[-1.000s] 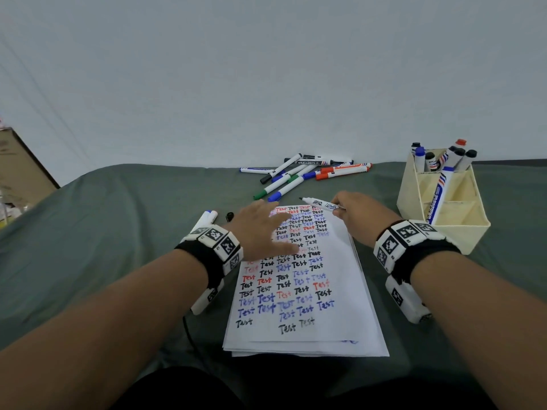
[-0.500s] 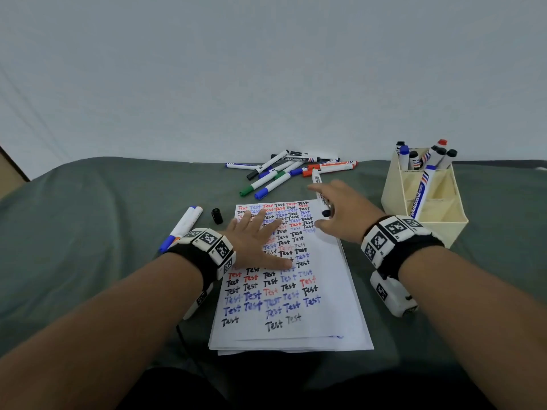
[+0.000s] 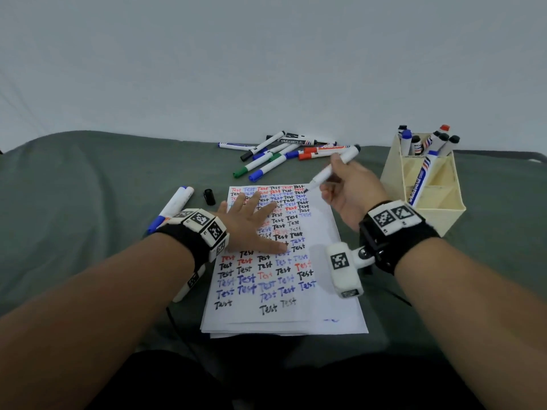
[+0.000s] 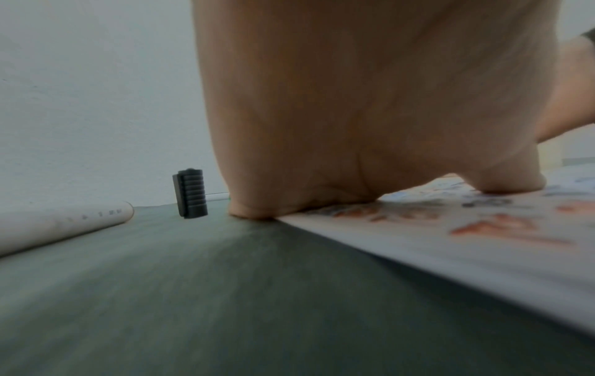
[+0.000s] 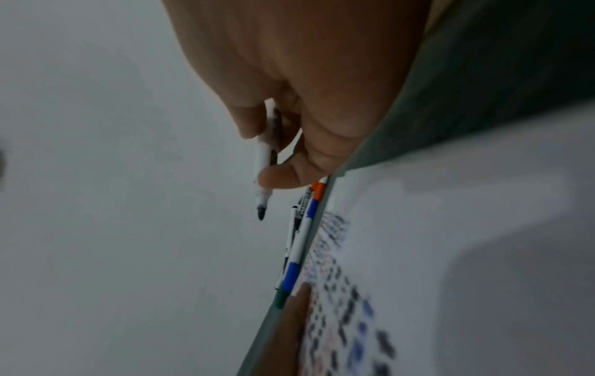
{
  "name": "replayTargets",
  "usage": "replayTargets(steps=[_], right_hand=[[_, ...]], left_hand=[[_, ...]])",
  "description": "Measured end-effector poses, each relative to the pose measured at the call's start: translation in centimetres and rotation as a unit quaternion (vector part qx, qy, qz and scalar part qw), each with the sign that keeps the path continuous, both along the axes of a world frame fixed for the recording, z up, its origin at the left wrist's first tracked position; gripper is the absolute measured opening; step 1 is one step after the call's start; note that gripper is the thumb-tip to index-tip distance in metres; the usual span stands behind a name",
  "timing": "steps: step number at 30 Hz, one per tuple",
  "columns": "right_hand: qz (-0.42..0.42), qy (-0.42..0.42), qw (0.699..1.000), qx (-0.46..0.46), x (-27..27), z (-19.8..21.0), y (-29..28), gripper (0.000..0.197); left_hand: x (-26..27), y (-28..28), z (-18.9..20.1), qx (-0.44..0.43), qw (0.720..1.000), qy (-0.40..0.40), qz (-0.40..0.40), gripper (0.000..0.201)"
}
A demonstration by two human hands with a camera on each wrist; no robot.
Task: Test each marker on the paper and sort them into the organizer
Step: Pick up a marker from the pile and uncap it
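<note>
My right hand (image 3: 346, 184) grips an uncapped black marker (image 3: 331, 170) like a pen, its tip just above the top right corner of the written block on the paper (image 3: 331, 279). The right wrist view shows the same marker (image 5: 265, 162) pinched between thumb and fingers, tip bare. My left hand (image 3: 251, 220) lies flat with spread fingers on the paper's left part, pressing it down; its palm (image 4: 322, 127) rests on the sheet's edge. The marker's black cap (image 3: 209, 196) stands on the cloth left of the paper. The cream organizer (image 3: 426, 202) stands at the right with several markers in it.
A pile of several capped markers (image 3: 278, 155) lies on the grey-green cloth behind the paper. Two markers (image 3: 174, 205) lie left of the cap, by my left wrist. A white wall rises right behind the table.
My right hand turned the marker round into a writing grip and brought its tip down to the paper's top right. The left hand stayed flat on the sheet.
</note>
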State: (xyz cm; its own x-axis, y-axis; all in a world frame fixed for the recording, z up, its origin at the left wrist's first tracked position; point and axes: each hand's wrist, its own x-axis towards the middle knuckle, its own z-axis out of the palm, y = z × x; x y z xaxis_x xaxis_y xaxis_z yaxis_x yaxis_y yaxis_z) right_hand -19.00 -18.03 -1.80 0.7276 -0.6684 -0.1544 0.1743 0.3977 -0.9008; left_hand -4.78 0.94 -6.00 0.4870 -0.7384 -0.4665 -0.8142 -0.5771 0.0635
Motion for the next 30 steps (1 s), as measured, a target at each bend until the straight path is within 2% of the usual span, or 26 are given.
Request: replayTargets(steps=[2, 4, 7, 10, 14, 30], right_hand=[[-0.027, 0.010, 0.998, 0.049, -0.1, -1.6, 0.6, 0.016], [-0.036, 0.016, 0.999, 0.034, -0.4, -3.1, 0.7, 0.010], [-0.024, 0.008, 0.999, -0.019, -1.2, -4.4, 0.8, 0.027], [-0.005, 0.016, 0.997, -0.079, -1.6, -4.6, 0.9, 0.029], [0.015, 0.059, 0.985, -0.160, -1.6, -4.6, 1.3, 0.020], [0.025, 0.103, 0.963, -0.248, -1.4, -4.6, 1.4, 0.019]], left_hand=[[-0.1, 0.1, 0.0, -0.002, 1.000, -0.001, 0.001, 0.130], [-0.1, 0.1, 0.1, -0.001, 1.000, 0.000, 0.002, 0.130], [-0.2, 0.0, 0.2, 0.003, 1.000, 0.001, 0.002, 0.131], [-0.2, 0.0, 0.3, 0.006, 1.000, 0.002, 0.003, 0.131], [-0.2, 0.0, 0.3, 0.009, 1.000, -0.003, 0.000, 0.132], [-0.2, 0.0, 0.2, 0.006, 1.000, -0.006, -0.001, 0.133]])
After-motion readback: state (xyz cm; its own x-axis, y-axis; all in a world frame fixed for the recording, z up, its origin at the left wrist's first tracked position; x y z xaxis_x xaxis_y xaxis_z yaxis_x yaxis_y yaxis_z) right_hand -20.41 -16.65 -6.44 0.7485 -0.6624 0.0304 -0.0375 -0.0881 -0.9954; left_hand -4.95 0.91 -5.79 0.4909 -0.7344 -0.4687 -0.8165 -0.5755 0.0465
